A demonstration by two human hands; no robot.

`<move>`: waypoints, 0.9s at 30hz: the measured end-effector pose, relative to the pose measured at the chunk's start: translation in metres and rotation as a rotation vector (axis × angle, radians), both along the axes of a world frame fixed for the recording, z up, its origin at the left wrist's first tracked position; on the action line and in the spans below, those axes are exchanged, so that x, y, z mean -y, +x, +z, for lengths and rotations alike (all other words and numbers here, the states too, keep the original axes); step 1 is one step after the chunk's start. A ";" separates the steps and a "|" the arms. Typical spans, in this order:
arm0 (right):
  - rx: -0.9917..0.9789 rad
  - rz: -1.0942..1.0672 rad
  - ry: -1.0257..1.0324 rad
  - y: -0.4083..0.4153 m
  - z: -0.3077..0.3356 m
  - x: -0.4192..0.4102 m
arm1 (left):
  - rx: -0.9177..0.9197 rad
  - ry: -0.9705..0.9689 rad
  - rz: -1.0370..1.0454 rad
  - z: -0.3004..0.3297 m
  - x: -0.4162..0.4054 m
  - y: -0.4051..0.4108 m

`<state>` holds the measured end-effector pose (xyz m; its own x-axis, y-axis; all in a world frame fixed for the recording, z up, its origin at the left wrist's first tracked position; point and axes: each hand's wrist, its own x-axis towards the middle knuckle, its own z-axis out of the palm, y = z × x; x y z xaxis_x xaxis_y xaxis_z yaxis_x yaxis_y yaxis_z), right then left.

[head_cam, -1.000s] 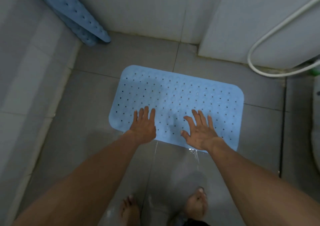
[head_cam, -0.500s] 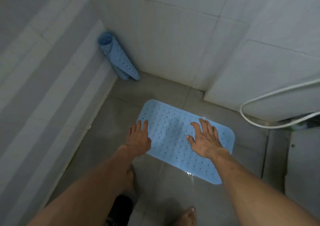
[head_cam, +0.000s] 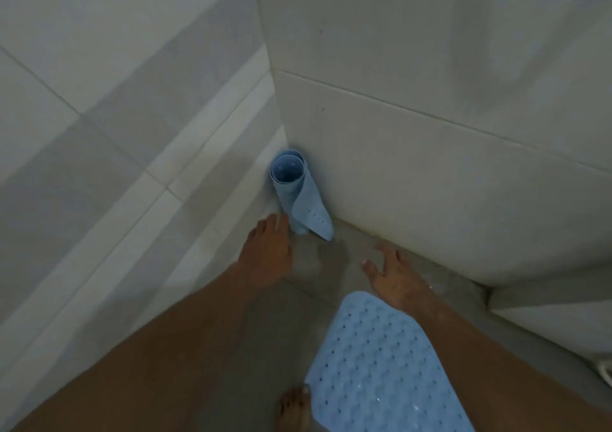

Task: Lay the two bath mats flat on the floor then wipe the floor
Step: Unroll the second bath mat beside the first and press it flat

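Note:
A light blue perforated bath mat [head_cam: 374, 365] lies flat on the wet grey floor at the lower right. A second blue mat, rolled up [head_cam: 294, 196], stands on end in the corner where the two tiled walls meet. My left hand [head_cam: 265, 252] is stretched toward it, fingers apart, fingertips just left of the roll's base and holding nothing. My right hand [head_cam: 394, 276] hovers open over the floor beyond the flat mat's far corner, also empty.
Pale tiled walls [head_cam: 430, 166] close in on the left and ahead. A bare foot [head_cam: 294, 408] stands at the flat mat's near left edge. A piece of white hose [head_cam: 606, 370] shows at the right edge.
Both hands have lifted off the flat mat and moved forward toward the corner. The view has swung up and left, bringing the rolled mat to the centre.

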<state>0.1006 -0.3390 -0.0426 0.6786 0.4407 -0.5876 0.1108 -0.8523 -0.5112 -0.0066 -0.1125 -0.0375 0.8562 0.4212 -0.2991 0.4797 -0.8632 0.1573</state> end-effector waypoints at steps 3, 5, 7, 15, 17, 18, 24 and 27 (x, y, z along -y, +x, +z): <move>-0.052 0.048 0.010 0.031 -0.002 -0.089 | 0.036 -0.040 0.057 -0.006 -0.063 0.050; -0.048 0.056 0.007 0.048 -0.005 -0.143 | 0.034 -0.106 0.194 -0.006 -0.091 0.083; -0.030 0.044 -0.009 0.061 -0.014 -0.188 | 0.002 -0.155 0.373 -0.008 -0.108 0.111; 0.084 -0.076 -0.134 0.070 -0.061 -0.236 | -0.017 -0.423 0.667 -0.052 -0.126 0.116; 0.146 -0.060 -0.148 0.077 -0.061 -0.219 | 0.032 -0.471 0.669 -0.056 -0.121 0.114; 0.162 -0.060 -0.154 0.081 -0.058 -0.207 | 0.031 -0.407 0.648 -0.055 -0.116 0.110; 0.214 0.024 -0.285 0.108 -0.028 -0.129 | 0.058 -0.160 0.470 -0.053 -0.090 0.069; 0.222 0.157 -0.384 0.115 -0.007 -0.092 | 0.146 -0.375 0.398 -0.048 -0.070 0.053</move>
<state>0.2151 -0.2468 -0.0497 0.7487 0.3274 -0.5764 0.3248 -0.9392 -0.1116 0.0466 -0.0426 -0.0853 0.6964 0.6081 -0.3810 0.7074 -0.4924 0.5071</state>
